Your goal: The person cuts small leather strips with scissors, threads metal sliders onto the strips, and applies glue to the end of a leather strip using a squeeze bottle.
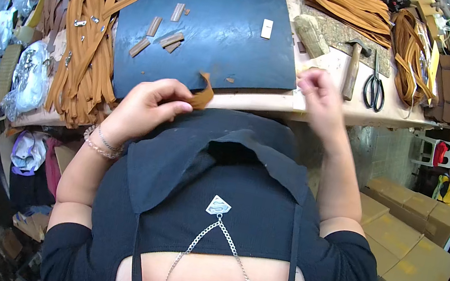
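Note:
My left hand [160, 104] is closed in a pinch at the board's near edge, holding a short, curled orange-brown strip [204, 93] between thumb and fingers. Its free end sticks up over the edge. By the right edge of the dark board [227, 26], my right hand [321, 97] is raised with its fingers drawn together. Whatever those fingers hold, if anything, is too small to make out. On the board lie several short brown pieces [155, 26] and a small white-topped block [267, 29].
Bundled brown zippers [88, 44] with metal pulls lie left of the board. To its right are a hammer [354, 67], black-handled scissors [374, 91] and a worn, stone-like block [311, 35]. More brown strips [351, 6] lie behind. Cardboard boxes [398, 249] stand at lower right.

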